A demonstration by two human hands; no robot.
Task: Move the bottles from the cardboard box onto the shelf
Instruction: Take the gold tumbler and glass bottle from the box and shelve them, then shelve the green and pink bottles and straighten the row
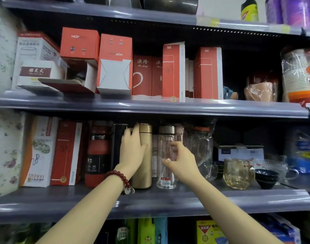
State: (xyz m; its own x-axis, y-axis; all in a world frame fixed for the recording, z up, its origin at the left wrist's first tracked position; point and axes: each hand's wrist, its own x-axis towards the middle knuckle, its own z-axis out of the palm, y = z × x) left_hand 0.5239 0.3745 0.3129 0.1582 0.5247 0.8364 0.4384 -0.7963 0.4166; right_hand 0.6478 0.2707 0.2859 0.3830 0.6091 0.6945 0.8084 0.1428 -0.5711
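A shop aisle: grey metal shelves [150,199] run across the view, crowded with red boxes [173,71] above and drinkware on the middle level. There the left hand [133,148] wraps around a gold flask [144,164], standing upright near the front edge. Just beside it stands a clear glass bottle [165,155], with the right hand [181,161] curled loosely around its side, fingers touching the glass. An amber glass mug [238,173] sits further right
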